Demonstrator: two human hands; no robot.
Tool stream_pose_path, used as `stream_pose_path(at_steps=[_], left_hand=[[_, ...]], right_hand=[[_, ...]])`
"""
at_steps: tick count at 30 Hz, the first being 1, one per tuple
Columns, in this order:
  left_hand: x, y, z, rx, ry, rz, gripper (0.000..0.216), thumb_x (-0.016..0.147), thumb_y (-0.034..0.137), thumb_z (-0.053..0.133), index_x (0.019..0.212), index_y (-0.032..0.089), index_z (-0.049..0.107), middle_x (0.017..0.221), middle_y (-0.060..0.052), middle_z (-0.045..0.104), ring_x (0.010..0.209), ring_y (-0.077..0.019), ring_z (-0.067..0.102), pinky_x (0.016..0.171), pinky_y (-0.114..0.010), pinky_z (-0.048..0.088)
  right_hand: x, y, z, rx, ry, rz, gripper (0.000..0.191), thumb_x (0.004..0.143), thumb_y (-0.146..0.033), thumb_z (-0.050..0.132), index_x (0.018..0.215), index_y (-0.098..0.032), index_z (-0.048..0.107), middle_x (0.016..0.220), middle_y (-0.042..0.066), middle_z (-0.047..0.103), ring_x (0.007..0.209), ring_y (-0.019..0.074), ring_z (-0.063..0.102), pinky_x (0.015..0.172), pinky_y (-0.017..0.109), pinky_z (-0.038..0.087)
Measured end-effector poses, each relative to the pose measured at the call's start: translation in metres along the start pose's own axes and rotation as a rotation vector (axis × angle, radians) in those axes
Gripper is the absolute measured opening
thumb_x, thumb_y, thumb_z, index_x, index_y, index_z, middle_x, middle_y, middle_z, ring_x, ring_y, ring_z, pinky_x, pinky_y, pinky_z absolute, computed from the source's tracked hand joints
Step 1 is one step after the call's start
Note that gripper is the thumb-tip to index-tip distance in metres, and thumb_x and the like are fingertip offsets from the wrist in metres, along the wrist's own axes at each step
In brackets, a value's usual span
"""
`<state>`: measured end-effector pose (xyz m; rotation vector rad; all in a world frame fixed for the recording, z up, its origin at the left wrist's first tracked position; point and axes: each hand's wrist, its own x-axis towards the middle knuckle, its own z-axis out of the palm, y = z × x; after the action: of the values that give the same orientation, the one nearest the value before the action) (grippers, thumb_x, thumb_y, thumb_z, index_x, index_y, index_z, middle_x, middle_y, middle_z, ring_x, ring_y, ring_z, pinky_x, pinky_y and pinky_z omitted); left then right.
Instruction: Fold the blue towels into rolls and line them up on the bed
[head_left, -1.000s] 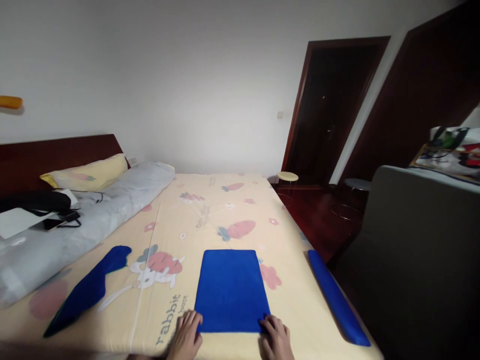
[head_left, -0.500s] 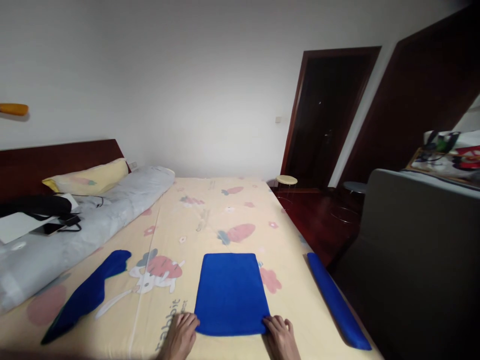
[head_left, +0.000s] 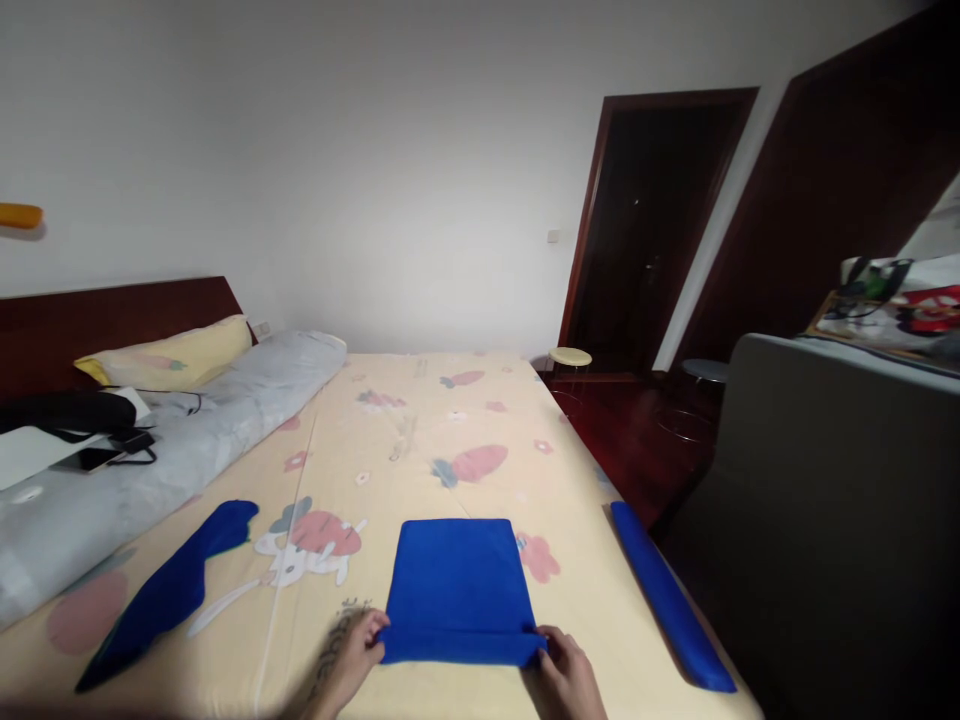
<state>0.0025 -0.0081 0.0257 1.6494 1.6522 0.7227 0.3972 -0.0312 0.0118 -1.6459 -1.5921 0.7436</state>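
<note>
A blue cloth [head_left: 461,570] lies flat on the bed in front of me, its near edge turned up into a narrow fold. My left hand [head_left: 364,645] pinches the fold's left corner between thumb and fingers. At the right corner, my right hand [head_left: 566,665] grips the same fold. Off to the right, a rolled blue cloth [head_left: 671,600] lies along the bed's edge. A crumpled dark blue cloth [head_left: 172,590] rests on the left side of the bed.
The bed sheet [head_left: 420,430] is cream with carrot and rabbit prints. A grey quilt [head_left: 217,440], a yellow pillow [head_left: 172,355] and a phone [head_left: 97,458] are at the left. Stools, including a pale one [head_left: 570,357], stand beyond the bed; a grey panel [head_left: 832,500] rises at right.
Both hands have turned the cloth's near edge up and over, making a narrow fold, and the cloth now looks shorter. The view has shifted slightly.
</note>
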Motion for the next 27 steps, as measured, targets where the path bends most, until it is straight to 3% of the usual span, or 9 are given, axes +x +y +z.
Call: stream_pose_path(at_steps=[3,5,9,11,15,18,20,23,27], left_hand=[[0.003,-0.007,0.016,-0.038,0.264,0.048,0.039,0.067,0.017,0.047,0.105,0.021,0.057,0.079,0.0,0.06,0.072,-0.0167,0.062,0.071,-0.03,0.052],[0.001,-0.012,0.025,0.015,0.407,0.092,0.037,0.066,0.016,0.048,0.101,0.022,0.057,0.08,-0.001,0.061,0.076,-0.0186,0.063,0.073,-0.032,0.053],[-0.01,-0.004,0.037,0.216,0.551,0.167,0.025,0.071,0.013,0.045,0.087,0.024,0.061,0.082,-0.004,0.062,0.081,-0.0211,0.064,0.075,-0.035,0.053],[-0.018,0.013,0.047,0.312,0.514,0.212,0.027,0.076,0.01,0.04,0.083,0.024,0.062,0.083,-0.004,0.062,0.081,-0.0198,0.063,0.076,-0.033,0.053],[-0.028,0.051,0.092,0.414,0.25,0.331,0.038,0.079,0.007,0.038,0.097,0.026,0.066,0.102,-0.005,0.068,0.1,-0.0191,0.063,0.089,-0.033,0.051],[-0.025,0.059,0.129,0.474,0.111,0.304,0.048,0.079,0.009,0.041,0.118,0.024,0.063,0.129,-0.008,0.063,0.123,-0.0231,0.054,0.104,-0.038,0.044],[-0.021,0.053,0.14,0.523,0.064,0.217,0.052,0.079,0.012,0.043,0.128,0.023,0.058,0.139,-0.009,0.056,0.13,-0.026,0.048,0.109,-0.042,0.04],[-0.016,0.036,0.127,0.588,0.075,0.124,0.054,0.08,0.015,0.045,0.131,0.025,0.056,0.143,-0.008,0.053,0.133,-0.0285,0.045,0.111,-0.047,0.036],[-0.021,0.01,0.08,0.646,0.165,0.091,0.049,0.08,0.015,0.043,0.125,0.024,0.06,0.135,-0.008,0.059,0.128,-0.0285,0.05,0.106,-0.047,0.04]], right_hand=[[0.003,0.007,0.014,-0.154,0.154,-0.072,0.032,0.083,-0.043,0.047,0.101,-0.024,0.067,0.087,0.006,0.07,0.083,0.025,0.063,0.078,0.039,0.048],[0.002,0.017,0.024,-0.258,0.265,-0.144,0.028,0.084,-0.039,0.049,0.102,-0.025,0.065,0.09,0.007,0.069,0.084,0.0245,0.063,0.077,0.038,0.047],[-0.003,0.035,0.036,-0.394,0.377,-0.255,0.024,0.087,-0.029,0.047,0.105,-0.025,0.062,0.093,0.007,0.068,0.08,0.0216,0.063,0.071,0.035,0.047],[-0.007,0.031,0.042,-0.431,0.349,-0.355,0.027,0.085,-0.024,0.048,0.108,-0.026,0.061,0.097,0.007,0.068,0.084,0.0216,0.063,0.072,0.034,0.047],[-0.014,-0.008,0.068,-0.402,0.155,-0.585,0.034,0.082,-0.024,0.054,0.116,-0.03,0.058,0.111,0.005,0.066,0.097,0.0223,0.061,0.081,0.035,0.044],[-0.016,-0.042,0.09,-0.357,0.056,-0.567,0.033,0.084,-0.027,0.054,0.116,-0.031,0.057,0.111,0.003,0.066,0.096,0.0214,0.06,0.082,0.035,0.043],[-0.015,-0.052,0.096,-0.346,0.017,-0.499,0.032,0.083,-0.027,0.054,0.115,-0.03,0.058,0.112,0.003,0.066,0.097,0.0221,0.06,0.084,0.036,0.042],[-0.012,-0.043,0.086,-0.374,-0.029,-0.422,0.039,0.079,-0.022,0.053,0.117,-0.031,0.059,0.116,0.003,0.065,0.104,0.0237,0.059,0.088,0.038,0.041],[-0.012,-0.003,0.052,-0.444,0.046,-0.278,0.038,0.08,-0.023,0.051,0.116,-0.03,0.061,0.117,0.005,0.066,0.106,0.0251,0.059,0.091,0.041,0.041]])
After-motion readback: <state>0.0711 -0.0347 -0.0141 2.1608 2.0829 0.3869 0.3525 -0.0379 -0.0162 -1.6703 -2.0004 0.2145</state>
